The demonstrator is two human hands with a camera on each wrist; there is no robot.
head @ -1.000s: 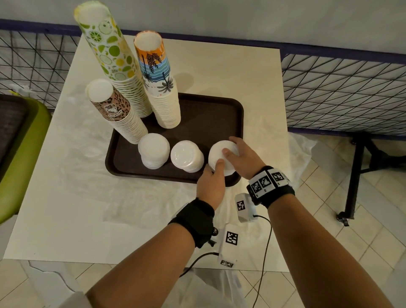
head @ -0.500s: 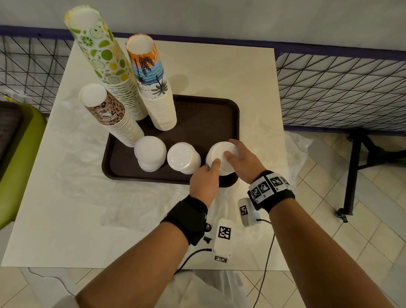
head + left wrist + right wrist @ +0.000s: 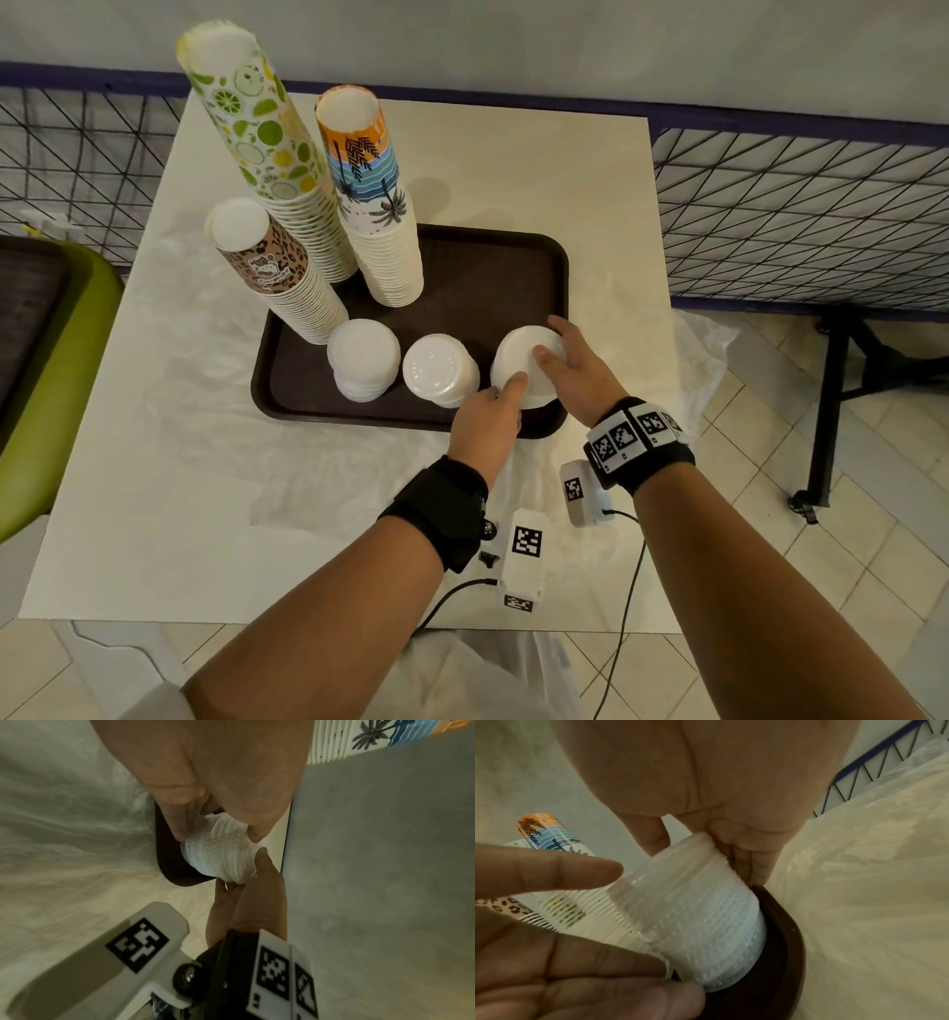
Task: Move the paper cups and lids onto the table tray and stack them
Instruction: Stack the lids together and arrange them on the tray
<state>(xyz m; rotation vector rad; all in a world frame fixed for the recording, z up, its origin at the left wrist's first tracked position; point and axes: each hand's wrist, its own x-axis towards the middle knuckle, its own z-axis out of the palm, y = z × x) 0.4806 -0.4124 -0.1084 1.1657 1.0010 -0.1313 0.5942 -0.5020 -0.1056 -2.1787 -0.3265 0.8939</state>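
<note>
On the dark brown tray (image 3: 488, 267) stand three tall cup stacks: lime-print (image 3: 257, 144), palm-print (image 3: 375, 205) and leopard-print (image 3: 272, 272). Along its front edge sit three white lid stacks, left (image 3: 363, 357), middle (image 3: 436, 367) and right (image 3: 518, 354). Both hands hold the right stack at the tray's front right corner. My left hand (image 3: 506, 390) has its thumb on the top and its fingers down the near side. My right hand (image 3: 552, 342) grips the top from the right. In the right wrist view the lid stack (image 3: 693, 912) leans a little, its base on the tray rim (image 3: 777, 923).
Crumpled clear plastic (image 3: 205, 411) covers the white table's front half, and more plastic (image 3: 703, 349) hangs off the right edge. A green seat (image 3: 51, 385) stands at the left. A wire fence (image 3: 796, 216) runs behind, with a black stand leg (image 3: 832, 401) on the tiled floor.
Both hands have stayed on the right lid stack with hardly any movement. Only the head view has shifted slightly.
</note>
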